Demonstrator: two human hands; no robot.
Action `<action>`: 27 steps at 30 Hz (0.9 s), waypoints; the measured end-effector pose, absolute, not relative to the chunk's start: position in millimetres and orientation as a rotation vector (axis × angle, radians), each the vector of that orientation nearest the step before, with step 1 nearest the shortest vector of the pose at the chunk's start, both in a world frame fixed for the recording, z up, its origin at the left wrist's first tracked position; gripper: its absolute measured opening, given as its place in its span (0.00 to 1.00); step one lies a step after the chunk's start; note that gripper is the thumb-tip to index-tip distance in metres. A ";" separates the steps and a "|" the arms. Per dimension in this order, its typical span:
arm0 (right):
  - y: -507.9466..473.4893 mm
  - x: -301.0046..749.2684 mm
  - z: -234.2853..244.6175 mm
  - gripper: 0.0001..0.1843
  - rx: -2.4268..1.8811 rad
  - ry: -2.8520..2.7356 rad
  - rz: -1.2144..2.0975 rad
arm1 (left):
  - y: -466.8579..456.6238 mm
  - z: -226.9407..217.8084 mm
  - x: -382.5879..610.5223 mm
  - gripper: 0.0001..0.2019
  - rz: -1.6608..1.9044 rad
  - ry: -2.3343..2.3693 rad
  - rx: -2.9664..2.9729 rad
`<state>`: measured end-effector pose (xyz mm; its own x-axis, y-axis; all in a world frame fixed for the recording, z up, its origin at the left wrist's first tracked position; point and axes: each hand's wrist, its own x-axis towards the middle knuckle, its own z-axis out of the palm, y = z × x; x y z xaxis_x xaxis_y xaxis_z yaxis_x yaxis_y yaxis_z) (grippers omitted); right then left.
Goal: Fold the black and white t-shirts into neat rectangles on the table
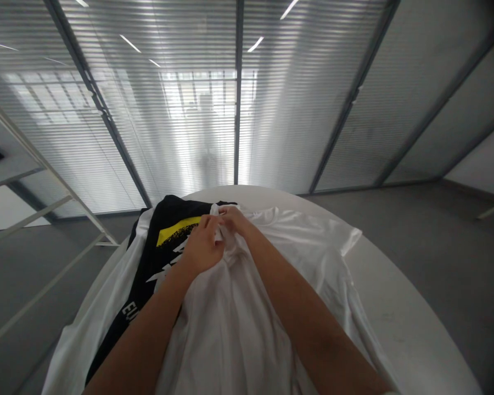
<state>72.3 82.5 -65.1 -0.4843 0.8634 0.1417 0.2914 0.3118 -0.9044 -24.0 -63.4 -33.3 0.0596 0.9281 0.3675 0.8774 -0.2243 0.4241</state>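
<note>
A white shirt [296, 247] lies spread over a round white table [399, 307]. Both my hands meet at its far end, near the collar. My left hand [201, 247] is closed and pinches a fold of the white cloth. My right hand [234, 219] grips the same bunched cloth right beside it, fingers curled. A black shirt [164, 241] with a yellow patch and white lettering lies under and to the left of the white one, partly covered by my left forearm.
Glass walls with lowered blinds [197, 109] stand behind the table. A white metal frame [45, 181] slants at the left. Grey floor [436, 230] surrounds the table.
</note>
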 end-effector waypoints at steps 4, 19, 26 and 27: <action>88.4 72.4 -65.6 0.07 -1.139 -1.918 0.978 | -62.7 -39.3 -37.1 0.21 0.392 2.103 2.319; 93.8 85.5 -68.1 0.24 -1.113 -1.851 1.316 | -51.8 -37.7 -68.8 0.19 0.561 2.137 2.165; 91.6 113.7 -48.1 0.40 -0.810 -1.686 1.791 | -51.4 -39.2 -78.2 0.21 0.501 2.019 2.191; 91.0 115.7 -46.6 0.41 -0.794 -1.692 1.815 | -51.4 -39.5 -77.4 0.21 0.465 2.034 2.200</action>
